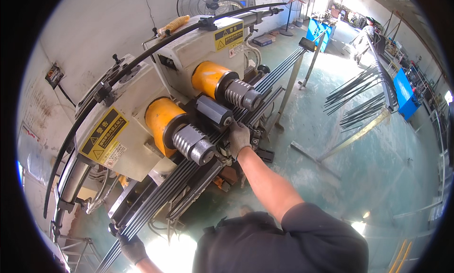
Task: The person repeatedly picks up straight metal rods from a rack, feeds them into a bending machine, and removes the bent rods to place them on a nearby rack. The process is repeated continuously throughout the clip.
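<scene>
My left hand (133,249), in a grey glove, is closed round a bundle of long, thin metal rods (156,204) at the lower left. The rods lie side by side and run up through a large pale machine (111,126). My right hand (240,138), also gloved, is at the end of a dark faceted block (213,111). Its fingers curl in over the rods' line, and what they grip is hidden. On either side of that block two ribbed steel rollers (193,144) stick out from orange housings (164,124).
A long black bar (142,55) curves over the machine. Farther along, a stand (295,79) bears the rods' far end. More dark rods hang on a rack (388,91) at the right. A large fan (213,3) stands behind, and a person (366,34) is in the distance.
</scene>
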Available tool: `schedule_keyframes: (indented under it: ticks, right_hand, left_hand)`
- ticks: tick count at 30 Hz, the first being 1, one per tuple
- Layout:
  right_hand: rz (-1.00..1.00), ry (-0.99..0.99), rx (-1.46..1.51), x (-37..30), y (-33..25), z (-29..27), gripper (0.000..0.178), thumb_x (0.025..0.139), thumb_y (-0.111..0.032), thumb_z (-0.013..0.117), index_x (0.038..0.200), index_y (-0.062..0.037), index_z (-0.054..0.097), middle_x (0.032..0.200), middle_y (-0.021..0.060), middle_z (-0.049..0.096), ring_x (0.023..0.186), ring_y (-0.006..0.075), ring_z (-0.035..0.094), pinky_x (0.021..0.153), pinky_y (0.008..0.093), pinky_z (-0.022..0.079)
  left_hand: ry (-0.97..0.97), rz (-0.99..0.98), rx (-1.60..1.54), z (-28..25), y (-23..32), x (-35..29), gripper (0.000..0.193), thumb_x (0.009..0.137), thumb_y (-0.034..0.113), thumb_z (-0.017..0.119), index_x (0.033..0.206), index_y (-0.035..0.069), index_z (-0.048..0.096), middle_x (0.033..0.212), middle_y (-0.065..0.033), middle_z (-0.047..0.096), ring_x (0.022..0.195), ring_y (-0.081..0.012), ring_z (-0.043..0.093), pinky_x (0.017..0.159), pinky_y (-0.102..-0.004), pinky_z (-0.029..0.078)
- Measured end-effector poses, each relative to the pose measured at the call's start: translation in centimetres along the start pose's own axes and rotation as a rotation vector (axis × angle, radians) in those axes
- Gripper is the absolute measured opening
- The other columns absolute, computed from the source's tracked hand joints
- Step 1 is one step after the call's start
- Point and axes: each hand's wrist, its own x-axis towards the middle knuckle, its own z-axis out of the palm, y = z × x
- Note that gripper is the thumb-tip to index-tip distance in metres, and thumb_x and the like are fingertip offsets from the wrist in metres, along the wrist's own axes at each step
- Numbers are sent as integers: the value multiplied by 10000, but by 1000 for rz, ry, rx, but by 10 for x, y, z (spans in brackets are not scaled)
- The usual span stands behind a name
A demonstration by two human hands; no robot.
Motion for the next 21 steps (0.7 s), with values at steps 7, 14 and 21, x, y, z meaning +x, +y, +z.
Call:
schedule_keyframes:
  ticks: [7,14,21]
  right_hand:
    - [-76,-20,-232,-2,5,-9,479,1099,-441,702,1042,31,761,840,73,680,775,170,599,743,380,488]
    - [-72,-120,9,-11,-3,-27,279,1114,-254,669,1093,12,753,950,128,728,911,250,695,831,404,548]
    - [-95,-180,-18,-16,12,-101,469,1116,-81,569,1575,-12,633,1480,147,747,1327,310,726,1113,436,593]
  left_hand:
    - [-32,1,247,117,49,-36,320,1203,148,566,1477,25,676,1401,-127,772,1270,-240,721,1170,-361,510]
    - [-79,-375,-1164,95,63,-19,334,1186,229,624,1404,-1,730,1408,-146,782,1330,-292,719,1257,-449,501]
    - [120,217,378,113,75,-40,344,1040,47,705,1377,-12,743,1300,-182,803,1208,-304,770,1078,-410,589]
